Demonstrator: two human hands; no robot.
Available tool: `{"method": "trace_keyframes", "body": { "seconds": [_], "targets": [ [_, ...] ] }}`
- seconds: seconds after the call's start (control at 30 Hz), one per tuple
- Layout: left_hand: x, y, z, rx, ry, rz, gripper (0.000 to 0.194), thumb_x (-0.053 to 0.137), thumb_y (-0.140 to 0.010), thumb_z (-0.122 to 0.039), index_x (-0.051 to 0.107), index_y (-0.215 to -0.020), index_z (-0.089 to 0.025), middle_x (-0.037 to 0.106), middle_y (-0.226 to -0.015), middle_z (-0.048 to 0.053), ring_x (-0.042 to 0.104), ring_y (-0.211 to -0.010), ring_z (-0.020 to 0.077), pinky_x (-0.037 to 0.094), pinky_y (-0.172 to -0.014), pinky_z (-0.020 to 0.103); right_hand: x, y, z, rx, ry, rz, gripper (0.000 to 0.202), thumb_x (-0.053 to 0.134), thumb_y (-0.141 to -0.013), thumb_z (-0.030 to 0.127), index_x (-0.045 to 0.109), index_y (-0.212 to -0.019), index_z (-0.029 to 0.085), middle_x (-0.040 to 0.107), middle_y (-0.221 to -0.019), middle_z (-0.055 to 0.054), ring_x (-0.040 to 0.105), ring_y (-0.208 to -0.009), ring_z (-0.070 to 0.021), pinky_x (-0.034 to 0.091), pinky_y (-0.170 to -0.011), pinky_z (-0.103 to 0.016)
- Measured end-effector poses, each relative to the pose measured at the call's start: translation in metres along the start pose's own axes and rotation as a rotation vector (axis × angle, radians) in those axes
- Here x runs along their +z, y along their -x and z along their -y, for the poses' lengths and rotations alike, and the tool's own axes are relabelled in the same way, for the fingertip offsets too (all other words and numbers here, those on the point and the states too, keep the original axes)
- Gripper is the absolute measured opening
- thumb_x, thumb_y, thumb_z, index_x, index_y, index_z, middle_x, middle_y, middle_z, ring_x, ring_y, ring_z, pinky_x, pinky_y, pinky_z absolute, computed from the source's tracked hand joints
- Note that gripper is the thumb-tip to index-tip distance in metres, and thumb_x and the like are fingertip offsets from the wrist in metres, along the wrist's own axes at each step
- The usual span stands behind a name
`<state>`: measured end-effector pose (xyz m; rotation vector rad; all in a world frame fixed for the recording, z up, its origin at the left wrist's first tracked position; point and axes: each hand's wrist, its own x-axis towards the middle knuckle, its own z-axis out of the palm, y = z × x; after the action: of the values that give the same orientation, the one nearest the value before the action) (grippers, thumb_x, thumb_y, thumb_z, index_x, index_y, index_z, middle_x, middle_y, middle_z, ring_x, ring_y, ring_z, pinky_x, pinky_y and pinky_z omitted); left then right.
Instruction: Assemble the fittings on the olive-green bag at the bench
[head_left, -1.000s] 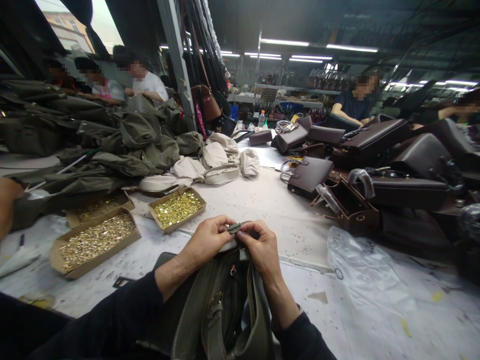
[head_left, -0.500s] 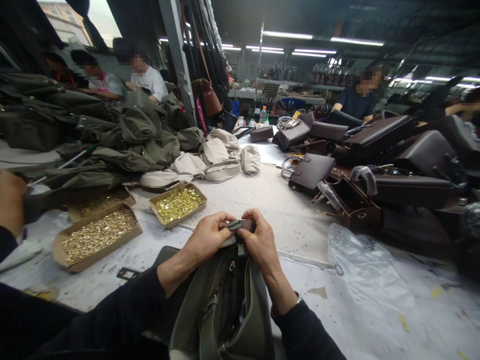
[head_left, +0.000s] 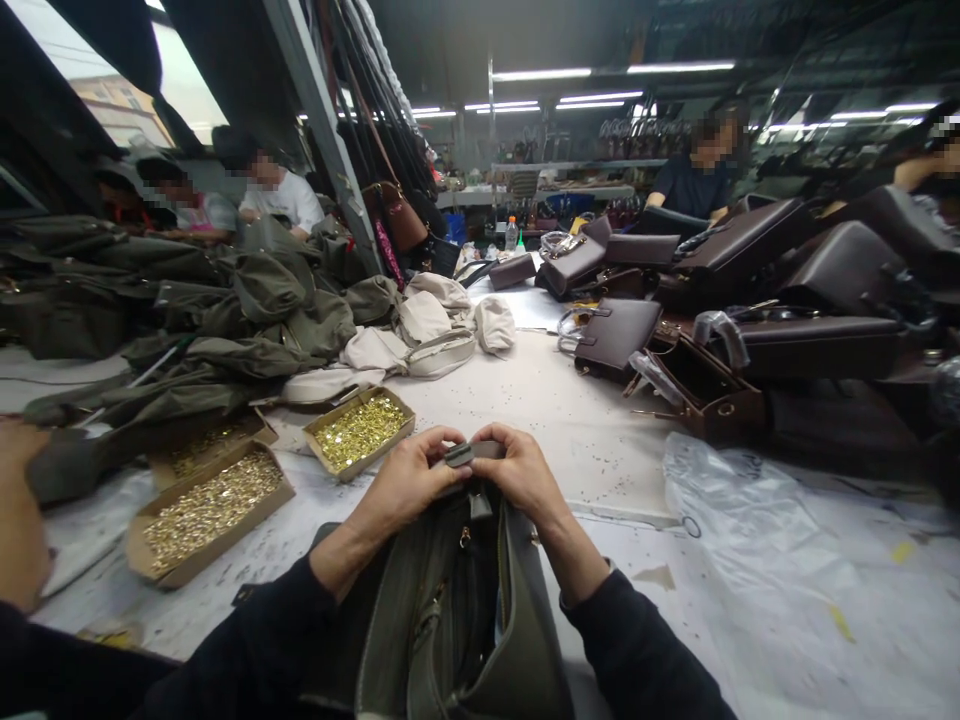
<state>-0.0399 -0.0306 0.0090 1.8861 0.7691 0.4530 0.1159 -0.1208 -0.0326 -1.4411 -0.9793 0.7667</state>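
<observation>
An olive-green bag [head_left: 480,640] stands open in front of me at the bottom centre, its zip and inner lining showing. My left hand [head_left: 409,475] pinches one side of a folded grey-green strap piece [head_left: 459,455] above the bag's far end. On the other side, my right hand [head_left: 521,470] grips the same piece between thumb and fingers. The two hands are close together. A small zip pull hangs just below them inside the bag.
Cardboard trays of gold metal pieces [head_left: 360,432] and paler pieces [head_left: 210,505] lie left. Olive bags [head_left: 277,290] and cream pouches [head_left: 442,350] are piled behind them. Brown handbags [head_left: 622,335] and clear plastic [head_left: 750,540] lie right. Another person's arm [head_left: 21,510] reaches in at far left.
The view has shifted slightly. Both hands still hold the strap piece, which now lies flatter, with its folded end turned more toward me. The other person's arm at far left has come further down.
</observation>
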Motion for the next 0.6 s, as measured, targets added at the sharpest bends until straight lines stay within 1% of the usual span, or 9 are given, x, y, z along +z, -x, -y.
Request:
{"method": "trace_keyframes", "body": {
  "seconds": [0.07, 0.13, 0.23, 0.33, 0.43, 0.53, 0.6],
  "targets": [
    [0.0001, -0.0008, 0.0001, -0.016, 0.029, -0.008, 0.038, 0.079, -0.069, -0.034, 0.071, -0.101, -0.016, 0.075, -0.084, 0.004, 0.068, -0.079, 0.0205, 0.049, -0.070, 0.025, 0.0008, -0.0015, -0.0012, -0.005, -0.015, 0.006, 0.018, 0.072, -0.068, 0.028, 0.073, -0.085, 0.022, 0.066, -0.072, 0.003, 0.058, -0.070, -0.0164, 0.046, -0.063, -0.024],
    [0.0010, -0.0011, 0.0015, -0.016, 0.072, -0.021, 0.040, 0.081, -0.068, -0.034, 0.071, -0.102, -0.015, 0.076, -0.090, 0.006, 0.069, -0.085, 0.0218, 0.052, -0.074, 0.026, 0.0015, -0.0029, -0.0032, -0.012, -0.033, 0.019, 0.018, 0.072, -0.068, 0.027, 0.074, -0.085, 0.022, 0.066, -0.072, 0.003, 0.058, -0.069, -0.0163, 0.045, -0.063, -0.024],
    [0.0023, -0.0006, 0.0026, -0.021, 0.097, -0.043, 0.041, 0.081, -0.069, -0.035, 0.073, -0.104, -0.015, 0.076, -0.097, 0.008, 0.070, -0.093, 0.0242, 0.054, -0.081, 0.030, 0.0022, -0.0045, -0.0064, -0.028, -0.061, 0.024, 0.018, 0.072, -0.069, 0.027, 0.075, -0.086, 0.023, 0.067, -0.072, 0.003, 0.059, -0.069, -0.0164, 0.045, -0.063, -0.024],
    [0.0027, 0.0000, 0.0004, -0.046, 0.096, -0.063, 0.042, 0.082, -0.069, -0.036, 0.074, -0.104, -0.015, 0.076, -0.098, 0.009, 0.071, -0.095, 0.0259, 0.056, -0.084, 0.033, 0.0018, -0.0054, -0.0083, -0.036, -0.083, 0.013, 0.015, 0.072, -0.070, 0.027, 0.075, -0.085, 0.024, 0.068, -0.073, 0.003, 0.059, -0.069, -0.0163, 0.045, -0.063, -0.024],
    [0.0026, -0.0005, -0.0014, -0.088, 0.143, -0.078, 0.047, 0.087, -0.063, -0.038, 0.075, -0.101, -0.014, 0.076, -0.095, 0.009, 0.071, -0.092, 0.0263, 0.058, -0.081, 0.033, 0.0002, -0.0062, -0.0080, -0.043, -0.092, 0.015, 0.014, 0.074, -0.071, 0.027, 0.076, -0.084, 0.024, 0.068, -0.072, 0.003, 0.059, -0.068, -0.0162, 0.044, -0.062, -0.024],
    [0.0021, -0.0015, 0.0006, -0.136, 0.195, -0.107, 0.055, 0.091, -0.057, -0.040, 0.074, -0.102, -0.013, 0.076, -0.092, 0.009, 0.071, -0.086, 0.0239, 0.058, -0.075, 0.030, -0.0018, -0.0075, -0.0064, -0.054, -0.102, 0.027, 0.012, 0.076, -0.071, 0.027, 0.076, -0.083, 0.024, 0.067, -0.071, 0.003, 0.058, -0.066, -0.0159, 0.042, -0.061, -0.023],
    [0.0015, -0.0018, 0.0029, -0.148, 0.203, -0.129, 0.057, 0.092, -0.056, -0.039, 0.074, -0.103, -0.013, 0.076, -0.093, 0.009, 0.071, -0.084, 0.0221, 0.058, -0.073, 0.028, -0.0032, -0.0084, -0.0056, -0.062, -0.108, 0.037, 0.011, 0.077, -0.071, 0.026, 0.076, -0.081, 0.024, 0.066, -0.069, 0.003, 0.056, -0.066, -0.0156, 0.041, -0.060, -0.023]
  ]
}}
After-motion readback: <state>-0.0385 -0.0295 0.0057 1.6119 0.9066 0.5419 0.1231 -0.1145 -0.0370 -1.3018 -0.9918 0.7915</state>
